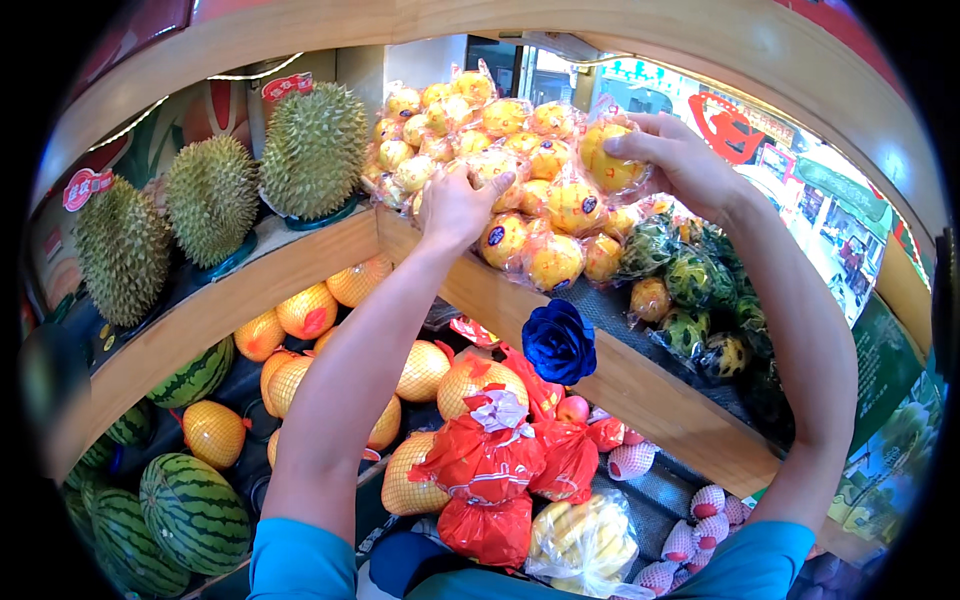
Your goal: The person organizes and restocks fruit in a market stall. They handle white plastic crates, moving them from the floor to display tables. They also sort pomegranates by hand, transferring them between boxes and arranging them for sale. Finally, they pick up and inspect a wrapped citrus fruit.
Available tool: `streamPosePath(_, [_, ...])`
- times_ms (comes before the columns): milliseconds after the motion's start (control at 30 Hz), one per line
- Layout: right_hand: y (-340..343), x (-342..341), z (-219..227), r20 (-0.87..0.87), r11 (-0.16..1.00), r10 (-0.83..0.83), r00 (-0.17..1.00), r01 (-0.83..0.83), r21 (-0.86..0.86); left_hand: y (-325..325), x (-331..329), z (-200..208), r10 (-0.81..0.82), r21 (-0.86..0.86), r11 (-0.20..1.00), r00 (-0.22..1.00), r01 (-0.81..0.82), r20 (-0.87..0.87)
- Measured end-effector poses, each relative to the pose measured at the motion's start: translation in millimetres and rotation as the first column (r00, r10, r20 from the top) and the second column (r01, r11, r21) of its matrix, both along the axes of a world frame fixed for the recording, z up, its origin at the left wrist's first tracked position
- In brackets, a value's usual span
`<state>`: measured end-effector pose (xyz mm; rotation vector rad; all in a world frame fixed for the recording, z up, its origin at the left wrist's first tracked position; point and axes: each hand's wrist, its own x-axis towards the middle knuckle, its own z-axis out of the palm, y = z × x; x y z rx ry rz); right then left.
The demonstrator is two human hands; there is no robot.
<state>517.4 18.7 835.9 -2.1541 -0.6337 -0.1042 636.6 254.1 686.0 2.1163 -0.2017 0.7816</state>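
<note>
A heap of yellow citrus fruits (555, 262), each in clear plastic wrap, fills the upper shelf. At the right end of the heap my right hand (685, 165) is closed on one wrapped yellow citrus fruit (605, 160), with the thumb across its front. My left hand (455, 208) lies at the heap's front left, fingers curled over a wrapped fruit and thumb pointing right; its fingertips are partly hidden. Beside the heap, to the right, are wrapped green-striped fruits (690, 278).
Spiky durians (315, 150) stand on the left shelf behind a wooden ledge (620, 390). Below are watermelons (195, 510), netted pomelos (415, 475), red bags (490, 455), a bag of bananas (582, 540) and foam-netted fruits (632, 460). A blue rose-shaped ornament (558, 342) shows before the ledge.
</note>
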Motion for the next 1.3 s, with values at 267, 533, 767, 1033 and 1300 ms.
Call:
streamPosePath(267, [-19.2,4.5,-14.7,-0.264,0.966,0.1,0.959,-0.029,0.258,-10.2,-6.8,-14.1,0.052,-0.19,0.981,0.995,-0.034,0.089])
streamPosePath(533, [-12.7,8.9,-4.3,-0.081,0.996,-0.065,0.995,0.06,-0.063,-6.6,-5.4,-24.3,0.082,-0.192,0.981,0.957,-0.028,0.28])
streamPosePath(767, [29.7,10.6,-12.9,0.244,0.955,-0.132,0.961,0.189,-0.227,10.5,-43.4,-13.4,-0.274,0.107,0.956,0.693,0.275,0.667])
streamPosePath(1033, [34.7,0.5,-19.2,0.159,0.951,-0.119,0.98,0.159,-0.266,-4.7,-72.4,-10.6,-0.347,0.01,0.901,0.705,0.434,0.618])
streamPosePath(1300, [19.1,-10.3,-66.6,0.439,0.149,0.058,0.897,0.427,-0.892,8.9,-78.6,-26.0,-0.361,-0.693,0.493,0.848,0.526,0.388])
